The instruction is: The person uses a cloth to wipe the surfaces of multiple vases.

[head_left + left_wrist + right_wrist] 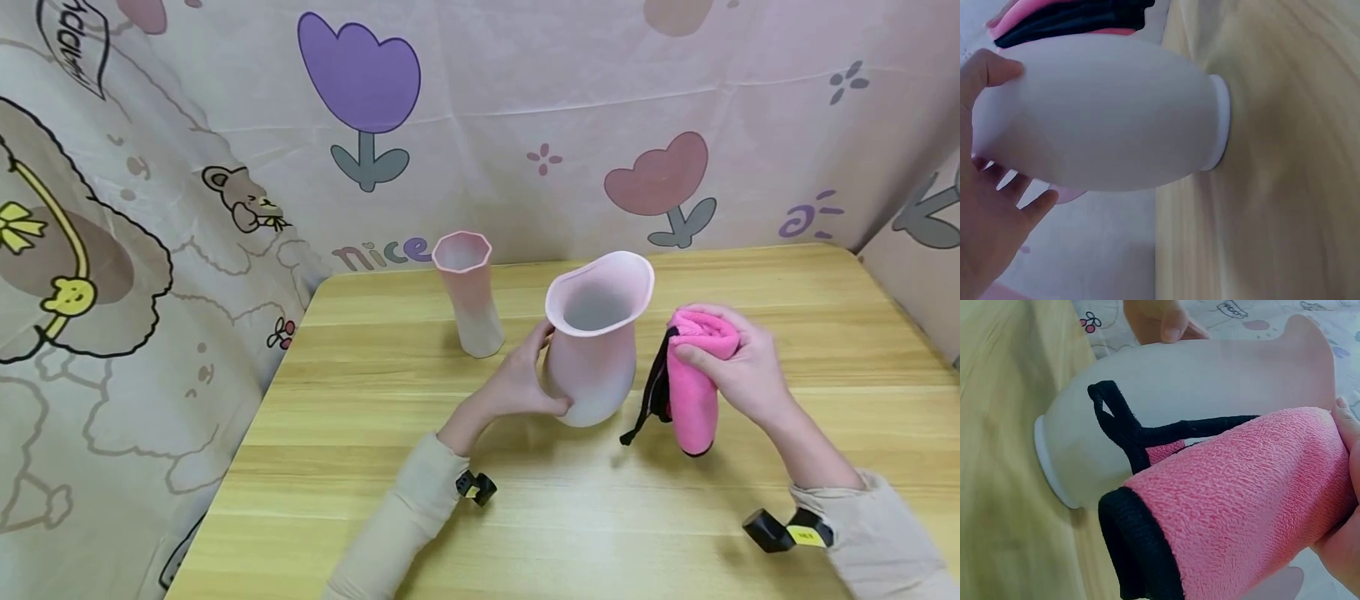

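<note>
A large pale pink and white vase with a flared, wavy rim stands upright near the middle of the wooden table. My left hand grips its left side, thumb toward the front and fingers behind. In the left wrist view the white foot of the vase is right at the tabletop. To the right, my right hand holds a folded pink towel above the table. Black trim and a black hanging loop show on the towel, the loop overlapping the vase in the right wrist view.
A smaller, slimmer vase, pink at the top and white below, stands behind and left of the large one. The wooden table ends at a printed cloth backdrop at the back and left.
</note>
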The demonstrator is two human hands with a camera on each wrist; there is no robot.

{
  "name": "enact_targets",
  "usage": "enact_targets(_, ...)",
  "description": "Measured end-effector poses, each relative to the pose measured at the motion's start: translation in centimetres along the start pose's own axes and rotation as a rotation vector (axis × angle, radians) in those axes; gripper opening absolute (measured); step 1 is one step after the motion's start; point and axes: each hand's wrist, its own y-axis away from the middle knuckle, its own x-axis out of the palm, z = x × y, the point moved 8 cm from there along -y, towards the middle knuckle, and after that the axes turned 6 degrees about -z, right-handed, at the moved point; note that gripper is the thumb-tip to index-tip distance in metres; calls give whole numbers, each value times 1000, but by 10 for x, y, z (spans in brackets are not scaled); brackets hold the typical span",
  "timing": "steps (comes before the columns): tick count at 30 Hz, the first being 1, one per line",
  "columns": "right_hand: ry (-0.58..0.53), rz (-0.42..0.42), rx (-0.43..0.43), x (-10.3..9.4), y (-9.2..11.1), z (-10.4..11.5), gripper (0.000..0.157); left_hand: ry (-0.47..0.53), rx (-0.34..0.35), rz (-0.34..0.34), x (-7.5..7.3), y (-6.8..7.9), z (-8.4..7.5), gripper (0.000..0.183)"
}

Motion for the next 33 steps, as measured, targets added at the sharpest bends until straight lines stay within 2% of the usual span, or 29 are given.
enact_targets(4, -19, 42, 6, 8, 2, -3, 38, -27, 17, 12, -3, 1, 1, 100)
enact_targets(7, -26, 66, 4, 12, 2, -3, 38, -25, 23, -26, -3, 5, 2, 99)
enact_targets(10, -16, 75, -6, 14, -1, 0, 39, -31, -3, -81, -5, 12, 3, 95)
enact_targets(14, 9, 31, -46, 9, -11, 13, 41, -30, -68, -156, -6, 23, 6, 88)
enact_targets(18, 26, -27, -98, 4, -26, 33, 46, 1, -97, -211, -11, 30, -6, 77)
enact_targets(21, 37, -39, -111, 3, -35, 43, 49, 29, -118, -218, -12, 31, -15, 71)
enact_targets(24, 31, -35, -112, 4, -40, 46, 49, 47, -150, -208, -11, 32, -15, 70)
enact_targets(28, -6, 5, -113, 9, -39, 41, 47, 58, -156, -200, -10, 31, -16, 69)
enact_targets(33, 37, 90, -129, 23, -32, 29, 50, 63, -157, -201, -10, 32, -15, 69)
